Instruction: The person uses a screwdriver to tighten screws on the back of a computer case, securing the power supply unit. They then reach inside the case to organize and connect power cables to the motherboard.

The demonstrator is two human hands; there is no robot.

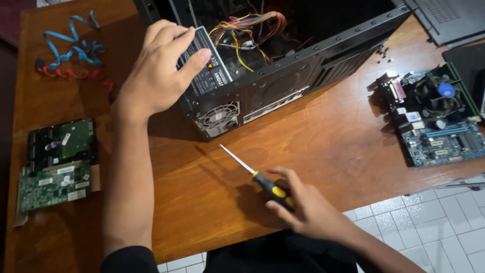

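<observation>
The left hand [156, 71] is resting on the power supply [207, 71] at the near corner of the open computer case [283, 76], fingers spread and curled over its top edge, pressing on it rather than lifting it. The right hand [303, 207] is gripping the black and yellow handle of a screwdriver [252, 174] in front of the case, with the shaft pointing up toward the fan grille on the case's rear panel; the tip is hovering apart from the panel.

If the power supply is already loose, it is likely to tip or drop inside the case, dragging on the bundle of coloured wires [252, 30] lying just behind it. The screwdriver tip, being bare and pointed, could slip off a screw head and scrape the panel or jab the grille.

Right of the case, a motherboard [434, 116] is lying flat on the wooden table [323, 146], with a few small screws [384, 53] scattered beside the case's right end; a nudge could be sending them rolling off. Left of the case, a hard drive [63, 144] and a green card [53, 187] are sitting near the table's edge, with blue cables [76, 43] beyond.
</observation>
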